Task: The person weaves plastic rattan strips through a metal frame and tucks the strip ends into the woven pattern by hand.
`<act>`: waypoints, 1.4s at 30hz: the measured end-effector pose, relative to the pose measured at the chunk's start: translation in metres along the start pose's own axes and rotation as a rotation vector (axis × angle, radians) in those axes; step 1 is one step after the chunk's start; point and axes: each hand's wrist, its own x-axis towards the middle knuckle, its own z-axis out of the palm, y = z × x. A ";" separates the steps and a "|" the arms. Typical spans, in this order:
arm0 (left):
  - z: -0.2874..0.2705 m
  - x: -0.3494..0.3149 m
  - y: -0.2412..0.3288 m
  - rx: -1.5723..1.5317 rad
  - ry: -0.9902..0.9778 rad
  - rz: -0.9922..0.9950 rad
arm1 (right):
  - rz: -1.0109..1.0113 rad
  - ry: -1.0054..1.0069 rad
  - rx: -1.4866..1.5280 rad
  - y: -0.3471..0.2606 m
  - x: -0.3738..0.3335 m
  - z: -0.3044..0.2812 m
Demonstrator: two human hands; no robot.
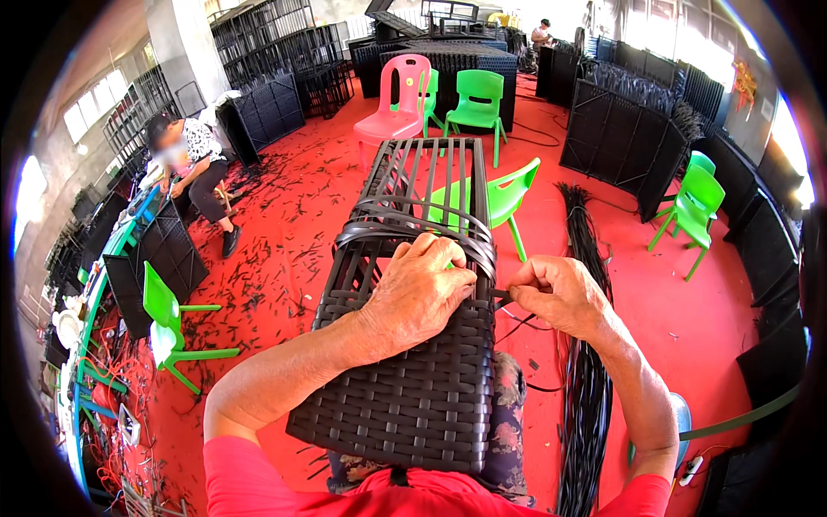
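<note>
A dark woven frame of flat plastic strips lies across my lap and extends away from me. Its near part is closely woven; the far part shows bare slats. Loose dark strips wrap around the frame beyond my hands. My left hand rests on the frame at the weave's edge, fingers curled in; what they hold is hidden, though a speck of green shows by them. Just off the frame's right side, my right hand pinches a dark plastic strip that reaches the frame's edge.
A long bundle of black strips lies on the red floor to my right. Green chairs and a pink chair stand ahead. Another green chair is at left, near a seated person. Dark panels stand at far right.
</note>
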 end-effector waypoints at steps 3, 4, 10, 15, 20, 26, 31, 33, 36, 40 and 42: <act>0.001 0.000 0.000 0.000 0.002 -0.004 | -0.011 -0.001 -0.006 0.001 0.000 -0.001; 0.001 0.000 0.000 0.014 0.003 0.000 | -0.011 -0.002 -0.006 0.001 0.001 -0.001; 0.002 -0.001 0.000 0.025 -0.003 0.001 | 0.021 -0.019 -0.036 0.000 0.004 0.005; 0.002 -0.001 0.000 0.013 0.000 0.007 | 0.058 -0.068 0.133 0.002 0.008 0.016; 0.003 0.003 -0.008 -0.129 0.031 -0.031 | -0.056 0.043 0.150 0.026 0.003 0.020; -0.028 0.005 -0.022 -0.451 -0.074 -0.348 | -0.384 0.284 -0.184 0.007 0.004 0.019; -0.047 -0.003 -0.025 -0.560 -0.048 -0.480 | -0.148 -0.002 -0.106 -0.024 0.019 0.033; -0.045 -0.012 -0.032 -0.639 -0.059 -0.489 | -0.077 -0.105 0.025 -0.022 0.030 0.038; -0.038 -0.023 -0.041 -0.765 -0.069 -0.486 | 0.065 -0.127 0.065 -0.025 0.029 0.033; -0.029 -0.022 -0.043 -0.615 -0.062 -0.313 | 0.079 -0.174 0.156 -0.010 0.036 0.026; -0.020 -0.023 -0.049 -0.006 0.056 0.044 | 0.071 -0.161 0.154 -0.012 0.036 0.024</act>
